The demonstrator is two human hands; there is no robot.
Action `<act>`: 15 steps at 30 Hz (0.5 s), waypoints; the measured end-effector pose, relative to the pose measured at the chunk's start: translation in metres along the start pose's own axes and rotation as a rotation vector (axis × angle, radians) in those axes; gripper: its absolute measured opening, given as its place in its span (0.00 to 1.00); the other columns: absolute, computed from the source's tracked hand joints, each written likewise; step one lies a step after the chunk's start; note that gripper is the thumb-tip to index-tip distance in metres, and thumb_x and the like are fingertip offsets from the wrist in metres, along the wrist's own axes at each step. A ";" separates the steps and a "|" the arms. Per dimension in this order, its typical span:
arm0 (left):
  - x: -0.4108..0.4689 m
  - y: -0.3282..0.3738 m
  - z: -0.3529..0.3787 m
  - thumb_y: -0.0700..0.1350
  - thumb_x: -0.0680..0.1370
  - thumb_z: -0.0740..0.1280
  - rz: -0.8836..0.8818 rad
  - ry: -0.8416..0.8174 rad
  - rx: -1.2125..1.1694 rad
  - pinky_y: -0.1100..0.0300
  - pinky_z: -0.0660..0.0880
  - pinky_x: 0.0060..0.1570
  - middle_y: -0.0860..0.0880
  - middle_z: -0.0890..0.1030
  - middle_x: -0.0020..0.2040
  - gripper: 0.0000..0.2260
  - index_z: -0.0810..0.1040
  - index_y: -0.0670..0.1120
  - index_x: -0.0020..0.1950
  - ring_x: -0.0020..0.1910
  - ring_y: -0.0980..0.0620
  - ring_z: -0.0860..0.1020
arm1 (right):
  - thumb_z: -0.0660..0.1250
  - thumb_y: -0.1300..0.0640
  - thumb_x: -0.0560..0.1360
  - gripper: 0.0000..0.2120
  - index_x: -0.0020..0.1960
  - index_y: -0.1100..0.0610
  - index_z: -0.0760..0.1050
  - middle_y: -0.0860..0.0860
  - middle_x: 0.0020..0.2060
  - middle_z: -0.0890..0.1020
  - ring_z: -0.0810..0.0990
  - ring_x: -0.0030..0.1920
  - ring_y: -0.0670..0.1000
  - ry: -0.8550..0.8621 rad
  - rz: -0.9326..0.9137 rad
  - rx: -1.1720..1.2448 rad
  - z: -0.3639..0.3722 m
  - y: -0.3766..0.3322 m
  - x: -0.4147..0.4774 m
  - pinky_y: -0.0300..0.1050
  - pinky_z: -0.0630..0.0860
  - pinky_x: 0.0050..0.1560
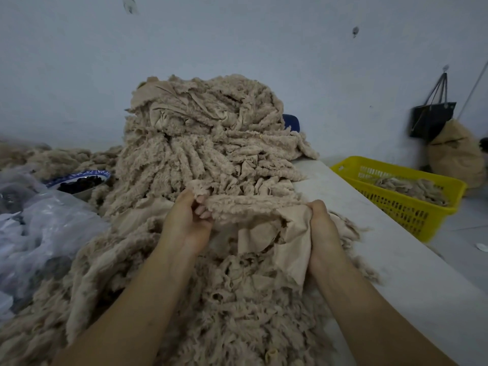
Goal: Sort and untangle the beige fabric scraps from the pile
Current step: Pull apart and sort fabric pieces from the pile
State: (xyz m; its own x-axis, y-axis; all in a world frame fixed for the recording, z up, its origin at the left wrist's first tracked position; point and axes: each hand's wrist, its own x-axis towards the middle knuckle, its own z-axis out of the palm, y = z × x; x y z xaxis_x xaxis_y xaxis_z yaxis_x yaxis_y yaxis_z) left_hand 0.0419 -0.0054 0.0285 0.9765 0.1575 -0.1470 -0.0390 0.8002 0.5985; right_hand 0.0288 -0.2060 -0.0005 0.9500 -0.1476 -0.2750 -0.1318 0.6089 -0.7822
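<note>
Beige fabric scraps (211, 143) cover the worktop (375, 233), bare only toward its 3 o'clock edge; left hand (184, 220) and right hand (320, 225), fingers (203, 214) curled, apparently pinch one strip (243, 207) by its ends.

At about 1 o'clock, behind the pile (211, 133), a blue object (291, 122) is mostly hidden, so I cannot tell what it is. The bowl (79, 180) at 9 o'clock holds something dark and unclear. The plastic bag (39, 228) is cut by the left edge. The fingers of the right grip (320, 223) are buried in the beige scrap (248, 207).
</note>
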 end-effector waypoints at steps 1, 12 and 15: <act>0.002 0.002 -0.002 0.39 0.85 0.53 0.008 0.018 -0.023 0.68 0.59 0.20 0.53 0.68 0.25 0.13 0.68 0.51 0.66 0.20 0.59 0.61 | 0.61 0.47 0.77 0.15 0.35 0.54 0.72 0.52 0.29 0.77 0.77 0.29 0.53 0.006 -0.004 0.032 0.000 0.000 0.001 0.45 0.74 0.35; 0.003 -0.002 -0.017 0.54 0.81 0.63 0.160 0.067 0.924 0.63 0.67 0.28 0.54 0.76 0.30 0.14 0.80 0.48 0.41 0.26 0.56 0.72 | 0.65 0.43 0.75 0.18 0.51 0.56 0.84 0.56 0.47 0.86 0.85 0.48 0.56 -0.121 -0.078 -0.070 -0.011 -0.006 0.004 0.53 0.80 0.54; -0.012 -0.014 -0.010 0.63 0.80 0.60 0.325 -0.161 1.381 0.68 0.68 0.42 0.66 0.76 0.47 0.14 0.82 0.59 0.43 0.45 0.69 0.74 | 0.68 0.43 0.77 0.18 0.60 0.53 0.82 0.54 0.55 0.85 0.83 0.57 0.56 -0.174 -0.191 -0.136 -0.005 0.000 0.002 0.59 0.76 0.64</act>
State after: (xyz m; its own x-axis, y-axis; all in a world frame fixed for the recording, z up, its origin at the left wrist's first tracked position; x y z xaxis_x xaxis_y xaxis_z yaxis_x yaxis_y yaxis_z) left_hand 0.0286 -0.0127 0.0143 0.9810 0.0804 0.1767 -0.1192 -0.4689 0.8752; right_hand 0.0290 -0.2099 -0.0036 0.9940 -0.1067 -0.0248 0.0286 0.4713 -0.8815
